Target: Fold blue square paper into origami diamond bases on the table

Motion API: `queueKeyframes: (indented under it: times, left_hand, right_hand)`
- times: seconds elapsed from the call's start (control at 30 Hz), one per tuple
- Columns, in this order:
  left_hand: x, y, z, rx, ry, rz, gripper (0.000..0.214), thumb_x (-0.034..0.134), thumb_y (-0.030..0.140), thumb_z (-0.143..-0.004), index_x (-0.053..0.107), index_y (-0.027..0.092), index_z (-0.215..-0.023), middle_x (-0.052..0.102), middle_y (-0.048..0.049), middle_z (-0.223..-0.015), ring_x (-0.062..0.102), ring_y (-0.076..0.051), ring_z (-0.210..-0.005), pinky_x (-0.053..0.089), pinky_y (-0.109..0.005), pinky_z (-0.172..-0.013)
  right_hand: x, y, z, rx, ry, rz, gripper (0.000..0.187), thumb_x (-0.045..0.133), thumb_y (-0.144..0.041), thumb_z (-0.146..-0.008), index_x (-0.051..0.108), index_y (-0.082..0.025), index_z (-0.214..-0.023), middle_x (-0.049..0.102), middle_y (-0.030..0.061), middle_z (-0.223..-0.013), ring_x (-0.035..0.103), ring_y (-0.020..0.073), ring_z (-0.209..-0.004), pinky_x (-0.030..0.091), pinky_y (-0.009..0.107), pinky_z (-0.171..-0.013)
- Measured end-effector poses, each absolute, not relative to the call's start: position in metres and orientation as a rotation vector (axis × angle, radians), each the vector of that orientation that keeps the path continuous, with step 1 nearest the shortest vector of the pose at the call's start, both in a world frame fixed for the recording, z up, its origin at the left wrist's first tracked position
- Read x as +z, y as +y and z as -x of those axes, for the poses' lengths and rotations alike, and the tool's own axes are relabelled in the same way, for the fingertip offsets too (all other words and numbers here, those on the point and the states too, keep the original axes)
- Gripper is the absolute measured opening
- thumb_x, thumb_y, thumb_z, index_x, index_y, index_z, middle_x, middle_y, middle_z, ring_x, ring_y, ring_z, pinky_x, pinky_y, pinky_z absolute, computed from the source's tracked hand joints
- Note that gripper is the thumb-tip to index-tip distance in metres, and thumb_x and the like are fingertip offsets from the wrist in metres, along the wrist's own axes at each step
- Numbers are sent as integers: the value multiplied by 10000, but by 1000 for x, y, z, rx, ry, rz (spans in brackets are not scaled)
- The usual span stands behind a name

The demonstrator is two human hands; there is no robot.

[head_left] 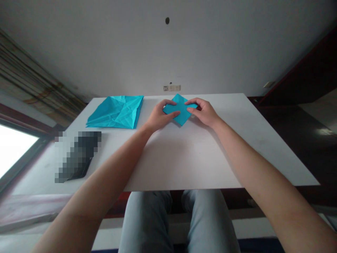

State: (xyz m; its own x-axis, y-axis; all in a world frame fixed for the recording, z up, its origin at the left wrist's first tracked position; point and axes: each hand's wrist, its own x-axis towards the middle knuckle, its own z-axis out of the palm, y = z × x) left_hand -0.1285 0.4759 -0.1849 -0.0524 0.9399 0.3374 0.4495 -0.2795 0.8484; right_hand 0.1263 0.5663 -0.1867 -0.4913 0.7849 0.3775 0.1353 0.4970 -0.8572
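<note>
Leftmost, a bright window (15, 151) sits beside the white table (184, 161). On the table lies a pixelated dark object (77, 156), too blurred to identify. Next along, a creased turquoise paper sheet (116, 112) lies spread near the far edge, well apart from your hands. Your left hand (160, 117) grasps the left side of a folded turquoise paper diamond (180, 110), thumb across the near face, fingers over the far edge. Your right hand (204, 112) grasps the right corner between thumb and curled fingers; neither hand is clenched. The paper sits mid-table near the far edge, below a wall socket (171, 88).

Handling note: keep both grips light and level, pressing with the fingertips so the layers don't slide. One corner points to the wall, another toward you; the long axis runs across, its right end tilted slightly wallward.
</note>
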Motion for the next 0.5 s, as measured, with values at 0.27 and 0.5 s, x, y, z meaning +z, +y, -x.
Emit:
queueKeyframes:
  times: [0.27, 0.5]
  left_hand:
    - [-187, 470, 132, 1081, 1955, -1933, 345, 1005, 386, -883, 902, 310, -1203, 779, -124, -1446, 672, -416, -1398, 408, -643, -1281]
    - [-185, 468, 131, 841, 1821, -2110, 255, 848, 390, -1034, 932, 291, -1254, 860, -143, -1316, 759, -409, -1275, 469, -611, -1183]
  right_hand:
    - [-190, 560, -131, 1137, -2196, 707, 566, 873, -222, -716, 862, -263, -1280, 664, -29, -870, 590, 190, -766, 454, 353, -740]
    - [-187, 567, -137, 1152, -2236, 779, 281, 874, -276, -777, 918, -249, -1054, 698, 0, -813, 581, 197, -749, 440, 359, -717]
